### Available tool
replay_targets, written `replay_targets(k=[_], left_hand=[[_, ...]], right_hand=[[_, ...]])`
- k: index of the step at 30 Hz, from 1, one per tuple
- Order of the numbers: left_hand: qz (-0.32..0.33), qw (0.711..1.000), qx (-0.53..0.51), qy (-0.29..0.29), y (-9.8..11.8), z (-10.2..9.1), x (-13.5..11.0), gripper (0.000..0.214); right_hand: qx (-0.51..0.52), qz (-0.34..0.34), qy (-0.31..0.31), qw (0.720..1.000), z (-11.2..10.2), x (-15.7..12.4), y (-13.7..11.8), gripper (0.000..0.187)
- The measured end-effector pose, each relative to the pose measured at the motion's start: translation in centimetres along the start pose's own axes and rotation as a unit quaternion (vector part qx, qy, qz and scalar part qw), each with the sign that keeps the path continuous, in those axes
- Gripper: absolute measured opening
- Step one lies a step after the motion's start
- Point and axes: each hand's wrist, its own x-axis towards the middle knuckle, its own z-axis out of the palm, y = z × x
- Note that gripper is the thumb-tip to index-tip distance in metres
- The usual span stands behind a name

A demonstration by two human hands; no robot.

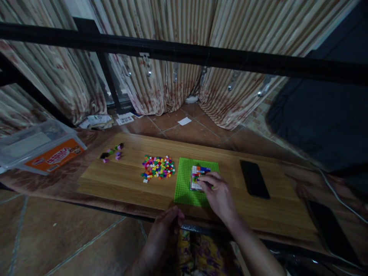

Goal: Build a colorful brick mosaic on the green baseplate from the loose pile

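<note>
A green baseplate [182,178] lies on the wooden board, carrying a small block of white, blue and red building bricks [194,185]. Over that block, my right hand [217,191] is closed in a pinch, its fingertips at the coloured bricks. Whatever sits between those fingertips is too small to make out. In front of the board's near edge hovers my left hand [165,230], fingers curled and pressed together; what they hold, if anything, is hidden. Left of the baseplate spreads a pile of loose multicoloured bricks [159,167].
A black phone [254,179] rests right of the baseplate, and another dark slab [330,226] lies farther right by a white cable [335,188]. Small figure-like pieces [112,152] stand at the board's left. Beyond them is a clear plastic box [40,143]. A black bar [184,50] crosses above.
</note>
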Motion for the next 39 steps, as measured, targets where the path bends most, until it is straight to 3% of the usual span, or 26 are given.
replay_targets(k=[7,15,22,27,33,39], left_hand=[[-0.009,0.997,0.072,-0.002,-1.5,-0.8,0.5,0.038],[-0.019,0.992,0.127,0.001,-1.5,-1.2,1.0,0.039],[-0.004,0.993,0.113,0.028,-1.9,-1.0,0.5,0.037],[0.014,0.993,0.113,0.016,-1.9,-1.1,0.5,0.038],[-0.017,0.992,0.121,-0.01,-2.0,-1.7,1.5,0.039],[-0.028,0.992,0.121,0.008,-1.8,-1.5,1.3,0.039]], right_hand=[[-0.051,-0.01,-0.023,0.998,0.9,0.9,1.3,0.007],[-0.065,-0.04,-0.022,0.997,0.5,1.0,1.6,0.012],[-0.096,-0.078,0.014,0.992,0.7,-0.6,1.9,0.013],[-0.152,-0.126,0.023,0.98,0.9,-1.4,1.8,0.02],[-0.183,-0.13,0.036,0.974,1.3,-1.6,1.7,0.018],[-0.2,-0.137,0.029,0.97,1.4,-1.4,1.8,0.017]])
